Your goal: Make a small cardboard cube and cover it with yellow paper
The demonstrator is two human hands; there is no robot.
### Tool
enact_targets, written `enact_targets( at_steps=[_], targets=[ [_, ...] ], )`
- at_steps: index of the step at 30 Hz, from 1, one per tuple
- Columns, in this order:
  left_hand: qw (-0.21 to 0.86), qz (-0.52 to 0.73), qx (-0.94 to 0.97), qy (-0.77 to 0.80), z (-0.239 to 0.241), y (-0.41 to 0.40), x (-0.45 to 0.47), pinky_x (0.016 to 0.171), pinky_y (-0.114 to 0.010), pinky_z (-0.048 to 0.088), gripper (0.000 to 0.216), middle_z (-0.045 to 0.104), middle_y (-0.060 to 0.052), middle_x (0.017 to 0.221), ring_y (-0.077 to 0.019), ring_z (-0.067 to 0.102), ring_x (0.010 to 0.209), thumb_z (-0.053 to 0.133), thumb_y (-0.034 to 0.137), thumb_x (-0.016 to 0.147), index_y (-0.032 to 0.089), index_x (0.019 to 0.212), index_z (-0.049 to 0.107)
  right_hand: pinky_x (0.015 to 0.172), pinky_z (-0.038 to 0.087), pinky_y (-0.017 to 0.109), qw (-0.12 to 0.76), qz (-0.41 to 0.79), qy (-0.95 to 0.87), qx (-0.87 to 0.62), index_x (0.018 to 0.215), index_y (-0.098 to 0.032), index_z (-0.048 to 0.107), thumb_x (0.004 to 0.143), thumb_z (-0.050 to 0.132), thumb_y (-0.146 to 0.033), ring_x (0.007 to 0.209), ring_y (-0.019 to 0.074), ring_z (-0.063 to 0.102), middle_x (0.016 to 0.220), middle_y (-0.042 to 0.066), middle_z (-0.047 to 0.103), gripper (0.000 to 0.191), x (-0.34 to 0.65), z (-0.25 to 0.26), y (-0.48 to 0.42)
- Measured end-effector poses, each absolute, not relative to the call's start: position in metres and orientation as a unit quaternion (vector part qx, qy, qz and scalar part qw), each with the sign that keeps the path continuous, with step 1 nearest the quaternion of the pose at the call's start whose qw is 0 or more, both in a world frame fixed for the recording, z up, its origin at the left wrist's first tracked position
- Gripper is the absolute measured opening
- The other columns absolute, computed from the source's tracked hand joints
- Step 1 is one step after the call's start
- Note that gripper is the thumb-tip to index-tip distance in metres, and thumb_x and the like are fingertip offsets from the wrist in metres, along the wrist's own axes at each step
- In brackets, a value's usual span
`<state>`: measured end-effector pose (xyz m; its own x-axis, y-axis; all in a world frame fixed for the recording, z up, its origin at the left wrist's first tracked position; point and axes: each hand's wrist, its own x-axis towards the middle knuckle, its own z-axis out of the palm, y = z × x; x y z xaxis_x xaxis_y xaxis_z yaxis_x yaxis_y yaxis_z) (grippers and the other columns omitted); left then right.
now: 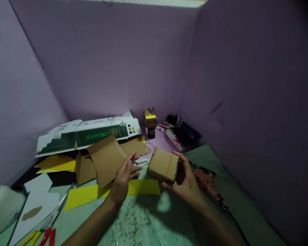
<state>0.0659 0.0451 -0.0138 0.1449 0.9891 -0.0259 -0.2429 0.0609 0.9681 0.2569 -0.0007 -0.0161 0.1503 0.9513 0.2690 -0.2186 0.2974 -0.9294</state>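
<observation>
A small cardboard box (164, 164) is tilted above the table, gripped at its right end by my right hand (183, 177). Its right edge looks rough, and the far faces are hidden. My left hand (125, 174) hovers to the left of the box, fingers spread and holding nothing. Beneath the hands runs a strip of yellow paper (145, 187) on the green surface. Bent brown cardboard sheets (106, 159) lie just past my left hand. To the right of my right hand rests a patterned tool with a cord (212, 188).
Scissors (51, 218) and other red and yellow handles lie at lower left, beside white paper (38, 208) and a pale rounded object (5, 208). A flattened green-and-white carton (92, 135) leans near the back wall. A small cardboard figure (151, 123), markers (164, 125) and a dark-topped box (181, 136) stand behind.
</observation>
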Motion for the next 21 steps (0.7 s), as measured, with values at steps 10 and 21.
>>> enact_targets(
  at_steps=[10, 21],
  targets=[
    [0.713, 0.504, 0.26, 0.412, 0.013, 0.012, 0.083, 0.082, -0.031, 0.049, 0.04, 0.07, -0.006, 0.101, -0.0188, 0.064, 0.089, 0.042, 0.047, 0.093, 0.018, 0.106, 0.066, 0.106, 0.033, 0.047, 0.515, 0.575, -0.552, -0.315, 0.133, -0.031, 0.044, 0.049, 0.09, -0.041, 0.133, 0.0336, 0.037, 0.145, 0.009, 0.039, 0.096, 0.227, -0.014, -0.024],
    [0.644, 0.574, 0.324, 0.389, 0.007, 0.007, 0.099, 0.094, -0.036, 0.043, 0.044, 0.069, -0.01, 0.098, -0.024, 0.061, 0.098, 0.054, 0.053, 0.082, 0.013, 0.094, 0.069, 0.093, 0.04, 0.036, 0.647, 0.511, -0.434, -0.364, 0.072, -0.022, 0.062, 0.085, 0.051, -0.06, 0.101, 0.0249, 0.056, 0.095, 0.004, 0.065, 0.041, 0.209, -0.003, -0.012]
  ],
)
